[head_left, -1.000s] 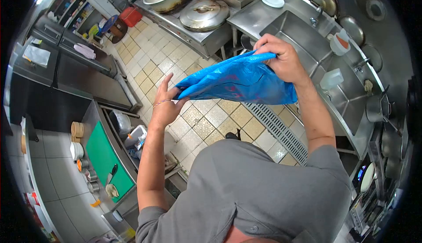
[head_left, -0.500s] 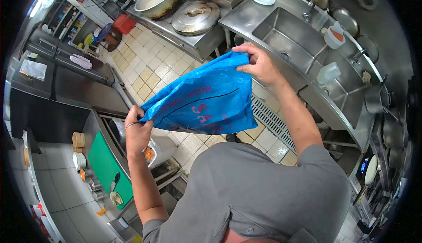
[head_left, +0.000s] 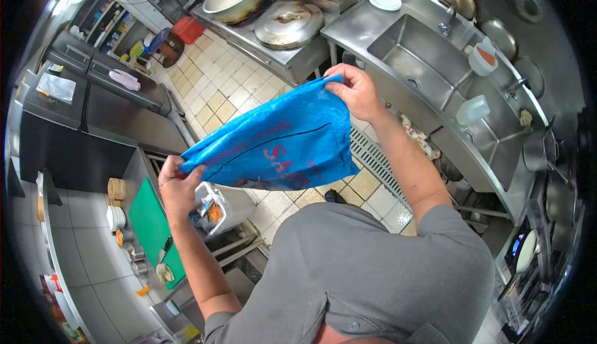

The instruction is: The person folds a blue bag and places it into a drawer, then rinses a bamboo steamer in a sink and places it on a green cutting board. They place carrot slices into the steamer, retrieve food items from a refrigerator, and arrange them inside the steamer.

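Note:
A blue woven plastic sack (head_left: 273, 139) with red lettering and a dark line across it is stretched between my two hands, above the tiled floor. My left hand (head_left: 177, 185) is closed on its left corner, the thumb on the near side. At the upper right corner, my right hand (head_left: 354, 90) pinches the sack's edge between thumb and fingers. The upper edge runs taut from hand to hand, and the body of the sack hangs below. Whatever may be inside the sack is hidden.
Below my left forearm stands a white bin (head_left: 233, 210) with scraps in it. A green cutting board (head_left: 149, 226) holds a knife (head_left: 165, 249). Steel sinks (head_left: 413, 55) line the right; a stove with a lidded pan (head_left: 289, 25) is ahead. A floor drain grate (head_left: 376, 163) crosses the tiles.
My left hand has moved left and slightly down, drawing the upper edge longer. My right hand has shifted a little left. The bin shows more now.

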Demonstrator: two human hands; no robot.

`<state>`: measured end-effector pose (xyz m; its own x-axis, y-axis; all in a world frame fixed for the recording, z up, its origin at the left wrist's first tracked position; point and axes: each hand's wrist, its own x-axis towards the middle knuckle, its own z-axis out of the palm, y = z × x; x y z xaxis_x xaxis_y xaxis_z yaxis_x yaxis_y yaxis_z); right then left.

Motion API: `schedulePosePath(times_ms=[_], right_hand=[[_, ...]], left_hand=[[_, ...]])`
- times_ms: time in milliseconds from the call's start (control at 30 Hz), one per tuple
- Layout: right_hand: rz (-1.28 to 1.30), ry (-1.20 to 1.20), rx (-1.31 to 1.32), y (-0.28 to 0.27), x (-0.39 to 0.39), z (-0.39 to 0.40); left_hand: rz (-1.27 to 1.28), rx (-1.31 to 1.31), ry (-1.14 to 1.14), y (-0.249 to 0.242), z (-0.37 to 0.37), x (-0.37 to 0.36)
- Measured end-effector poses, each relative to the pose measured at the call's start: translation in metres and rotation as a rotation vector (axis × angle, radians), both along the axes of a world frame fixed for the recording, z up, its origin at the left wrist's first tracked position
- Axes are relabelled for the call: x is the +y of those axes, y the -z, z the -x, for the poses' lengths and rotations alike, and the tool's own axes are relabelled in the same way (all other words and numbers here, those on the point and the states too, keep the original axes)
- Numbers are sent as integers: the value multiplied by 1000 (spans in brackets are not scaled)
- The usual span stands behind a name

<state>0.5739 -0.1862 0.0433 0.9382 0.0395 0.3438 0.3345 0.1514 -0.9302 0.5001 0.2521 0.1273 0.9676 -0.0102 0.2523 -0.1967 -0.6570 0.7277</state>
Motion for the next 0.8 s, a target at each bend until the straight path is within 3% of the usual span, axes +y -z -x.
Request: schedulePosePath(times_ms=[33,67,133,267,400,467,533,567,600,667,733,800], right_hand=[[-55,-30,-56,0,3,-1],[-54,-39,-55,-1,5,0],[-6,-32,-148,-4,8,1],[-163,-33,-164,-19,23,6],[-4,-142,-12,-5,8,-8],[317,-146,85,5,3,-25],[820,-35,-129,-31,5,-10],[884,55,-328,-51,19,1],[884,27,-339,-72,42,11],[633,-59,-697,-103,103,29],[712,-205,-594,-93,147,30],[745,-309,-483,-93,157,26]], left_hand=[[195,100,32,-1,1,5],[197,99,24,-1,2,9],[434,46,47,2,2,14],[352,-255,60,10,4,13],[467,-273,-103,4,7,9],[474,-243,-112,-1,9,10],[432,-254,-128,-11,11,-6],[377,-223,-96,-15,12,-18],[261,-224,-52,-17,12,-34],[-5,-255,57,-31,14,-78],[14,-323,159,-26,13,-101],[-41,-230,28,-29,18,-93]])
